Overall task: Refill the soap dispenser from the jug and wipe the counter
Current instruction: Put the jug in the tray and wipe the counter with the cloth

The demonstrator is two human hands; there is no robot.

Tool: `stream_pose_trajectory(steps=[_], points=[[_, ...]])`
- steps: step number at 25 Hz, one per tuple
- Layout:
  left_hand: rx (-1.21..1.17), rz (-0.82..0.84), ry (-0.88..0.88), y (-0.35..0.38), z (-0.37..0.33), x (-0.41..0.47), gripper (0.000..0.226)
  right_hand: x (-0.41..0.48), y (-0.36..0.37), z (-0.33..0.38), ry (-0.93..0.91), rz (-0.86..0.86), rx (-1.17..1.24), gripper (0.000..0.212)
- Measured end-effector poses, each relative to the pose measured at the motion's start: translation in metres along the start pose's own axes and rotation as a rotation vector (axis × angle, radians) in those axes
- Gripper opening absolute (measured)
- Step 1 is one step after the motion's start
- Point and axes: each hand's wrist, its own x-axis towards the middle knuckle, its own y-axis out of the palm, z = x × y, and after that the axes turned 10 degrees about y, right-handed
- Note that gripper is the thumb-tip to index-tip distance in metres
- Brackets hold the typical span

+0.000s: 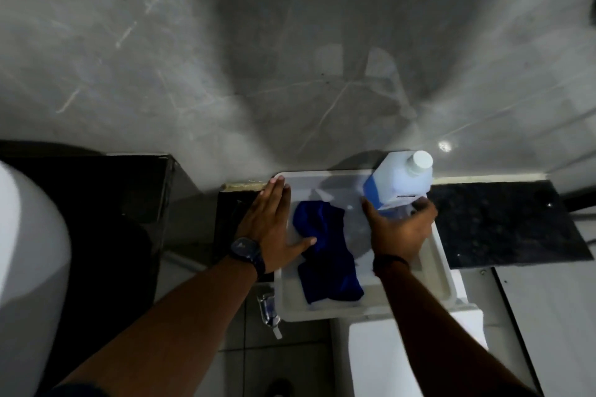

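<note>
A white plastic jug (403,182) with a white cap and blue label stands at the far right corner of a white tray (445,271). My right hand (398,232) grips the jug's lower part. A dark blue cloth (325,251) lies crumpled in the tray. My left hand (269,226) lies flat with straight fingers on the tray's left rim, its thumb touching the cloth. A clear small dispenser (269,309) with a white nozzle shows below the tray's left front corner.
The tray sits on a dark speckled counter (503,222) against a grey marbled wall (290,58). A white rounded fixture (29,251) fills the left edge. A white surface (403,351) lies below the tray, and tiled floor is beneath.
</note>
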Motion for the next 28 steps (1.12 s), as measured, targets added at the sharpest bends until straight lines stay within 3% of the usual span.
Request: stream_pose_trajectory(steps=[2,3,7,9,13,20,24,28], points=[[0.023,-0.004,0.007,0.0,0.0,0.0,0.107,-0.029,0.003,-0.005,-0.085,-0.135,-0.15,0.06],[0.033,-0.007,0.009,0.0,-0.001,0.0,0.105,-0.041,0.006,-0.006,-0.113,-0.085,-0.211,0.053],[0.004,-0.035,0.0,-0.007,-0.001,0.001,0.09,-0.062,0.021,-0.013,-0.138,0.519,-0.66,0.071],[0.002,-0.063,0.001,-0.017,0.0,-0.004,0.08,-0.06,0.024,-0.016,-0.208,0.615,-0.822,0.072],[0.016,-0.071,0.052,-0.044,0.0,-0.026,0.068,-0.067,0.016,-0.002,-0.19,0.526,-0.647,0.049],[-0.108,-0.15,0.064,-0.125,-0.016,-0.126,0.062,-0.137,-0.054,0.07,-0.29,0.31,-0.39,0.053],[-0.234,-0.199,0.139,-0.17,-0.042,-0.216,0.056,-0.235,-0.096,0.094,-0.329,0.294,-0.311,0.05],[-0.219,-0.259,0.207,-0.209,-0.035,-0.334,0.054,-0.363,-0.123,0.089,-0.251,0.301,-0.283,0.048]])
